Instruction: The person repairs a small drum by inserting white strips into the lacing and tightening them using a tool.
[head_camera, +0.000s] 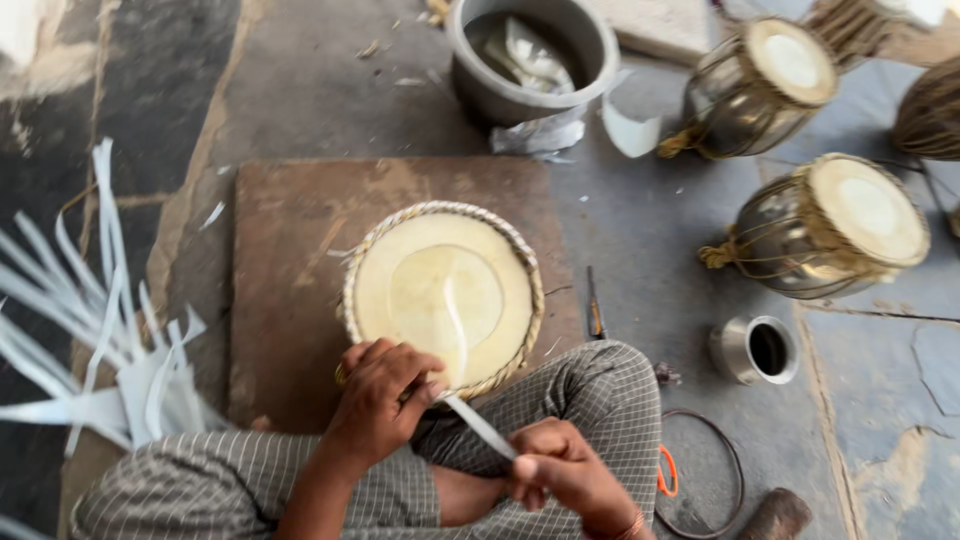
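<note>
The drum (441, 297) sits at the centre of the frame on a brown stone slab (290, 260), its pale round skin facing up and ringed by a braided edge, pressed against the person's checked trousers (590, 390). At the lower centre, the left hand (378, 400) rests on the near rim of the drum with its fingers curled shut over the braid and the upper end of a white strap (480, 427). Just to the lower right of it, the right hand (560, 470) is closed around the lower end of the same strap, which runs taut between the two hands. An orange-handled tool and a dark ring (700, 470) lie on the floor at the lower right. At the left edge a bundle of white strips (100, 340) fans outward. To the right of the drum, a thin metal tool (595, 305) lies on the grey floor, and farther right a small metal cup (755, 349) lies near it. Beyond that, two finished metal-bodied drums (825, 225) lie on their sides in the upper right. At the top centre stands a grey metal pot (530, 55) holding pale scraps.
</note>
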